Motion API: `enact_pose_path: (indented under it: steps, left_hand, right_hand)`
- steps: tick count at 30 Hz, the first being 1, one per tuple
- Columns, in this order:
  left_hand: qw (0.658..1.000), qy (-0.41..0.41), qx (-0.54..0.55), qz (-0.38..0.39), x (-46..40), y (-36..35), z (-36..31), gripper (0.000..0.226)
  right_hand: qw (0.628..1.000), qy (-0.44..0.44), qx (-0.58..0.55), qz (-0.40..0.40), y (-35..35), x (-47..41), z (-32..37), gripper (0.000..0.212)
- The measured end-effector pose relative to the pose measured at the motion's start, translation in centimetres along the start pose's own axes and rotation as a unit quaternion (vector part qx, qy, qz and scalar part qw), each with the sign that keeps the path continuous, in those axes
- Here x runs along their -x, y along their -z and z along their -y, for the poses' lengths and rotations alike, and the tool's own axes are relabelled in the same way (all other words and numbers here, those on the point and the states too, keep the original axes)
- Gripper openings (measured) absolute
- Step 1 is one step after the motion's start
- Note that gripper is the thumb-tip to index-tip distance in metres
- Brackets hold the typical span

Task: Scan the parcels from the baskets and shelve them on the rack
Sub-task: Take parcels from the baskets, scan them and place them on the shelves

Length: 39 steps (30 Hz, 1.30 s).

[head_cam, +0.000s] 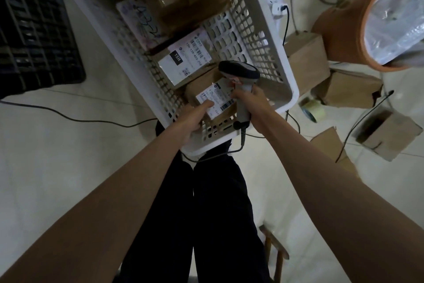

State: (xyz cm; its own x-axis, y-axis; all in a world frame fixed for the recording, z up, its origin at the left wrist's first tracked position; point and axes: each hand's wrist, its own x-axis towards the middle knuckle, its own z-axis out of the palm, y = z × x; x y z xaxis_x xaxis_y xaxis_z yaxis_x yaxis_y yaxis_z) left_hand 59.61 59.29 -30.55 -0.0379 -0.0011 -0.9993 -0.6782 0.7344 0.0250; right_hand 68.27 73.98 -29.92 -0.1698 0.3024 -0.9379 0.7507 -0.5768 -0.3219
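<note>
Your right hand [246, 99] is wrapped round the handle of the grey corded barcode scanner [241, 81], its dark head tipped down over the near end of the white perforated plastic basket [270, 53], so that grip is full and holding the tool. Your left hand [195, 117] reaches in over the basket's near rim and rests on the small brown cardboard parcel [206, 92] with the white shipping label [215, 101], thumb pressed flat on the label's left part; whether the fingers beneath curl under the box you cannot tell from here. The hold looks meant to steady the parcel and keep its barcode face up under the scanner head, which sits just above the label's far edge. The parcel itself lies inside the basket at its near end, touching a larger brown box with a white label marked 15H [183, 62] just beyond it, with more packages stacked toward the far end. Judging by this, the scan is the step in hand and shelving has not yet begun for this parcel; no rack is in view.
</note>
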Motion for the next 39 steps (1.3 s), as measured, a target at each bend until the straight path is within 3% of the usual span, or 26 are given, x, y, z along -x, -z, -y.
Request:
enact_pose_path:
  steps: [2, 7, 9, 14, 16, 18, 20, 25, 30, 35, 39]
  left_hand:
    - [1.0, 0.001, 0.016, 0.022, -0.3, -0.4, 0.2, 0.071]
    - [0.997, -0.033, 0.068, 0.022, 0.3, -1.9, 0.6, 0.064]
    - [0.996, -0.055, 0.075, 0.005, 0.9, -2.0, 0.9, 0.064]
    - [0.99, -0.095, 0.069, -0.081, 3.7, -2.1, 1.7, 0.09]
    - [0.982, -0.137, 0.071, -0.107, 5.5, -2.1, 2.2, 0.081]
    - [0.97, -0.188, 0.106, -0.113, 7.0, -1.9, 2.4, 0.05]
    - [0.956, -0.237, 0.131, -0.112, 8.6, -1.4, 2.1, 0.035]
    - [0.938, -0.297, 0.145, -0.101, 13.0, 0.2, 0.5, 0.029]
    - [0.928, -0.304, 0.195, -0.089, 20.3, 2.3, -0.3, 0.05]
    - [0.915, -0.328, 0.214, -0.097, 28.8, 5.6, 0.0, 0.045]
    - [0.901, -0.343, 0.244, -0.108, 34.8, 9.3, 2.0, 0.022]
  right_hand:
    - [1.0, 0.004, 0.007, 0.001, -0.1, -0.1, -0.5, 0.042]
    - [1.0, 0.022, 0.013, -0.006, 0.1, 0.9, -0.9, 0.04]
    - [1.0, 0.027, 0.008, -0.012, 0.4, 1.8, -0.9, 0.034]
    - [0.999, 0.039, -0.035, -0.011, 1.7, 5.1, -0.3, 0.019]
    - [0.998, 0.044, -0.041, 0.001, 2.3, 7.0, 0.2, 0.022]
    - [0.996, 0.049, -0.066, 0.019, 2.8, 9.2, 0.7, 0.022]
    - [0.993, 0.047, -0.102, 0.041, 3.1, 11.6, 1.2, 0.021]
    - [0.983, 0.069, -0.15, 0.077, 3.8, 18.3, 3.0, 0.018]
    - [0.983, 0.113, -0.116, 0.086, 3.2, 25.4, 6.5, 0.026]
    - [0.977, 0.155, -0.063, 0.131, 1.2, 33.2, 9.8, 0.034]
    - [0.966, 0.185, -0.055, 0.174, -0.4, 38.7, 10.9, 0.028]
